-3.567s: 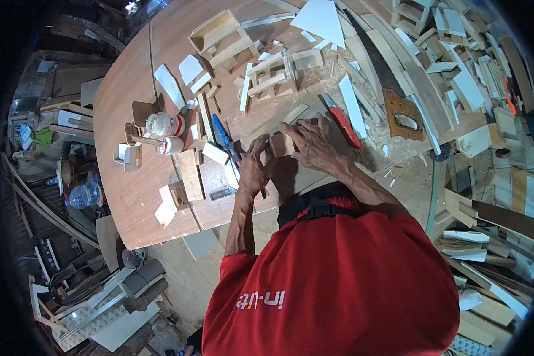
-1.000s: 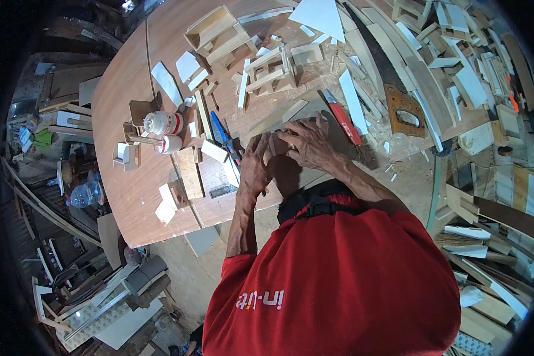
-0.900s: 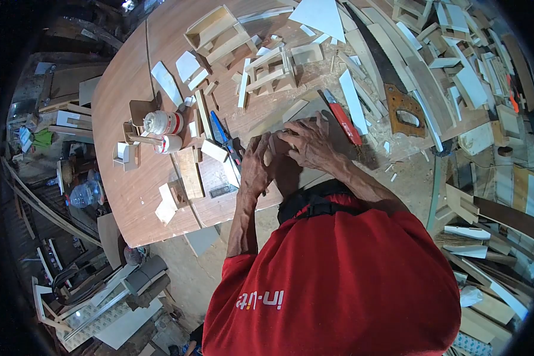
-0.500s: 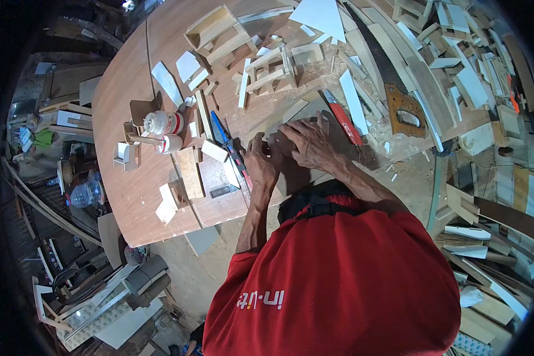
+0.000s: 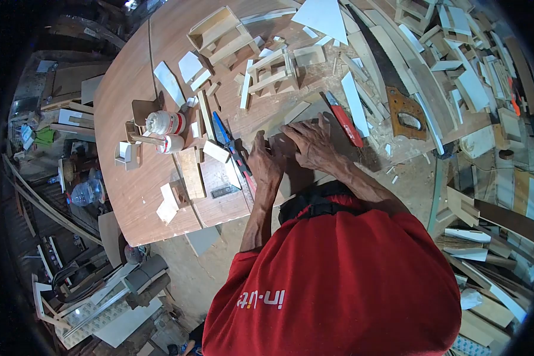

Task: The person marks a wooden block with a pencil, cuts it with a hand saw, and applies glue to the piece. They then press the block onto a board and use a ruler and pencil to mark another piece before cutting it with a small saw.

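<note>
A flat grey-brown board (image 5: pixel 296 180) lies on the table in front of me, partly under both hands. My right hand (image 5: pixel 314 145) rests across it, fingers stretched out to the left and thumb apart. At the board's left side is my left hand (image 5: pixel 266 161), its fingers curled in; whatever sits inside them is hidden. A narrow wood strip (image 5: pixel 295 111) lies just beyond my hands. To the right of my right hand is a red-handled cutter knife (image 5: pixel 345 126). A blue tool (image 5: pixel 221 129) lies left of my left hand.
A handsaw (image 5: pixel 402 110) lies on boards at the right. Small wooden frames (image 5: pixel 273 77) and an open wooden box (image 5: pixel 216 29) stand at the back. Two white jars (image 5: pixel 165 123), one with a brush, are at the left. Offcuts are scattered around, including a white panel (image 5: pixel 320 19).
My left hand has shifted very slightly, with its fingertips a little higher. My right hand stays on the board. The whole view has moved a few pixels.
</note>
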The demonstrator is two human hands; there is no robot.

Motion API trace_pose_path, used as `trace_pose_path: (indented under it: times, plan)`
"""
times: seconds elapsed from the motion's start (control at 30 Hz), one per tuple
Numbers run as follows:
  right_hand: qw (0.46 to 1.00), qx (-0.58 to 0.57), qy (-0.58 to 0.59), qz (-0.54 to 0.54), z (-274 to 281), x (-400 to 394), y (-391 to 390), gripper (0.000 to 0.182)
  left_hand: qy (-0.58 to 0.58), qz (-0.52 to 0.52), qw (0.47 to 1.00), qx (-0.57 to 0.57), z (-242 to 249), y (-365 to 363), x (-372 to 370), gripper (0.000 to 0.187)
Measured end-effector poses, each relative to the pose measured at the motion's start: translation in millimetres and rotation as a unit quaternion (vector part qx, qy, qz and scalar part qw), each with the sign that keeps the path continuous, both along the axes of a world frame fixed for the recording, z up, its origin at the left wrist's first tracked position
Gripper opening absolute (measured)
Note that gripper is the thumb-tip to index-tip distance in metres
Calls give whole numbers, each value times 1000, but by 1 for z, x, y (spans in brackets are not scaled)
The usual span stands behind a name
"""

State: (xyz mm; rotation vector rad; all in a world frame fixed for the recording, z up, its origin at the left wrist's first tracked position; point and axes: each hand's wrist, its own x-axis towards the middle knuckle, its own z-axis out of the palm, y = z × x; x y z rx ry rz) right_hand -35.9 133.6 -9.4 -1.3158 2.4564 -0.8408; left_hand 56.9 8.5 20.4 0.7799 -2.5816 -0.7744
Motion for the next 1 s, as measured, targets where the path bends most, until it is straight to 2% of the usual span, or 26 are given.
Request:
trace_pose_path:
  times: [0.07,0.2,0.27,0.4,0.5,0.7,0.77,0.9,0.97,1.0]
  plan:
    - [1000,1,1,1,7,-1,1,54,-13,11,1000,18,0,0,1,41]
    - [999,-37,-30,1,21,-19,1,57,3,32,999,24,-3,2,-2,48]
    - [998,-59,24,-9,26,-36,2,47,-4,27,999,25,-3,1,-1,49]
    - [993,-47,100,-47,-5,-53,-10,39,-44,23,998,48,4,1,-3,56]
    - [989,16,137,-51,-16,-59,-14,36,-49,32,997,48,3,1,-4,59]
    - [992,38,119,-28,-15,-70,-15,35,-56,32,997,45,6,3,-4,53]
    - [997,33,72,-24,-9,-71,-12,25,-50,31,998,38,2,3,-3,53]
    - [996,15,83,-6,0,-66,-9,20,-48,30,998,37,3,3,-4,54]
    - [999,-2,0,37,12,-60,-13,18,-45,31,998,36,2,3,-3,53]
    - [999,-2,1,37,13,-54,-17,18,-41,32,998,36,2,3,-4,53]
